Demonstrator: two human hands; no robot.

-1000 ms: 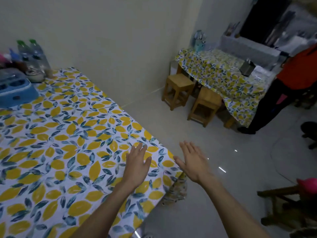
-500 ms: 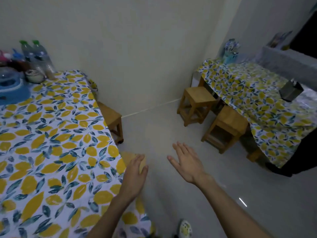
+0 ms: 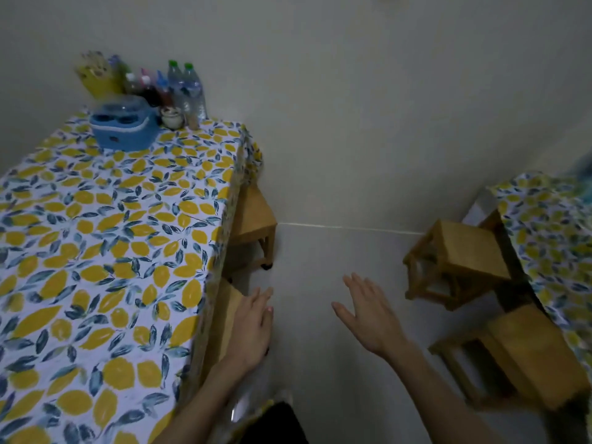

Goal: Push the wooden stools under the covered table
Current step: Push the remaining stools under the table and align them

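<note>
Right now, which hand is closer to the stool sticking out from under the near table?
Left. The left hand lies flat against the near stool at the table edge. The right hand hovers open over bare floor, apart from it.

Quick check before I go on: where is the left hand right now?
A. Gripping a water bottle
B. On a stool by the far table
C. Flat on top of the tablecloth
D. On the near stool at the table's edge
D: the left hand lies open, palm down, on the near stool that pokes out from under the covered table; the right hand hovers open over the floor.
</note>
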